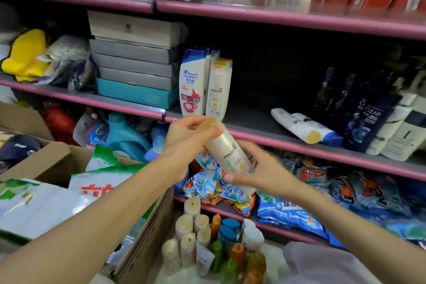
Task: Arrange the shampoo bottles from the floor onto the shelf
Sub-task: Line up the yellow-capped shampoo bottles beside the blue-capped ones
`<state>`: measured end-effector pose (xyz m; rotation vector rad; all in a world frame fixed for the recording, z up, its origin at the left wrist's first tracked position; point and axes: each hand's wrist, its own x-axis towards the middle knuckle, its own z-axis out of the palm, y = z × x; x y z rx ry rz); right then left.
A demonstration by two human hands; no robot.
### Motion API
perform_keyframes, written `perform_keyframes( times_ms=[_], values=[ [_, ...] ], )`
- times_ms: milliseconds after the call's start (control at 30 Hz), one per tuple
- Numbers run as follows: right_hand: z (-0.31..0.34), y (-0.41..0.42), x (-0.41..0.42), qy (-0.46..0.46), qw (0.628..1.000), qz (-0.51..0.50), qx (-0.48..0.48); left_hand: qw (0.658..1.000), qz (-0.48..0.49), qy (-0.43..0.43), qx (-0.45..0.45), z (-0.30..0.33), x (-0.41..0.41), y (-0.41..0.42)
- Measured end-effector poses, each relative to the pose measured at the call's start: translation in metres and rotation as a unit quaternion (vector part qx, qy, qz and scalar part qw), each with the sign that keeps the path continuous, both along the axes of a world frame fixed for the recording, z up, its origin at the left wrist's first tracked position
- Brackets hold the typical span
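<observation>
I hold a cream Pantene shampoo bottle tilted in front of the pink-edged middle shelf. My left hand grips its gold cap end. My right hand grips its lower body. On the shelf behind it stand a white and blue Head & Shoulders bottle and another Pantene bottle, both upright. Two bottles lie on their sides further right. Several shampoo bottles with gold, blue, orange and green caps stand on the floor below.
Dark Clear bottles and white bottles fill the shelf's right end. Stacked grey and teal boxes stand at its left. A cardboard box holding detergent bags is at my left. Detergent packs crowd the lower shelf.
</observation>
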<state>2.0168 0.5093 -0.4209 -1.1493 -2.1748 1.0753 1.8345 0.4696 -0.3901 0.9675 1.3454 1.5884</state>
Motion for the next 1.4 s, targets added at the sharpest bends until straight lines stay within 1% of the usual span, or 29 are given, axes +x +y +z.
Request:
perform_keyframes(
  times_ms=[33,133,200,267,367,567,800,867,933,1067,1167,1267,1333,1400],
  values=[
    [-0.004,-0.007,-0.007,-0.007,1.0,0.02,0.004,1.0,-0.013,-0.002,0.01,0.002,0.005,0.001],
    [-0.014,-0.021,-0.021,0.076,0.996,-0.024,-0.04,0.999,-0.02,-0.009,0.048,0.004,0.014,0.003],
    [-0.017,-0.025,-0.025,0.129,0.989,-0.047,-0.05,0.997,-0.024,0.018,0.076,0.003,0.017,0.003],
    [-0.017,-0.029,-0.028,0.181,0.98,-0.055,-0.068,0.993,-0.042,0.065,0.094,-0.001,0.02,0.001],
    [-0.015,-0.03,-0.033,0.207,0.972,-0.08,-0.078,0.986,-0.061,0.115,0.108,-0.006,0.025,-0.002],
    [-0.017,-0.032,-0.035,0.18,0.977,-0.11,-0.031,0.983,-0.073,0.122,0.115,-0.007,0.03,0.0],
    [-0.02,-0.035,-0.035,0.16,0.979,-0.127,-0.019,0.985,-0.066,0.092,0.126,-0.01,0.032,0.002],
    [-0.018,-0.036,-0.035,0.147,0.982,-0.119,-0.027,0.987,-0.07,0.077,0.124,-0.011,0.03,0.003],
    [-0.014,-0.033,-0.032,0.126,0.987,-0.087,-0.049,0.989,-0.063,0.063,0.118,-0.012,0.026,0.005],
    [-0.005,-0.025,-0.018,0.108,0.984,-0.027,-0.139,0.992,-0.044,0.04,0.115,-0.013,0.016,0.01],
    [0.0,-0.017,-0.011,0.092,0.986,-0.02,-0.137,0.99,-0.047,0.049,0.122,-0.013,0.016,0.015],
    [0.006,-0.005,-0.008,0.081,0.988,-0.029,-0.125,0.991,-0.03,0.06,0.116,-0.014,0.018,0.025],
    [0.009,0.004,-0.006,0.086,0.987,-0.027,-0.133,0.994,-0.017,0.049,0.1,-0.011,0.021,0.034],
    [0.013,0.016,-0.003,0.112,0.984,-0.03,-0.138,0.996,0.0,0.026,0.086,-0.005,0.021,0.046]
  ],
)
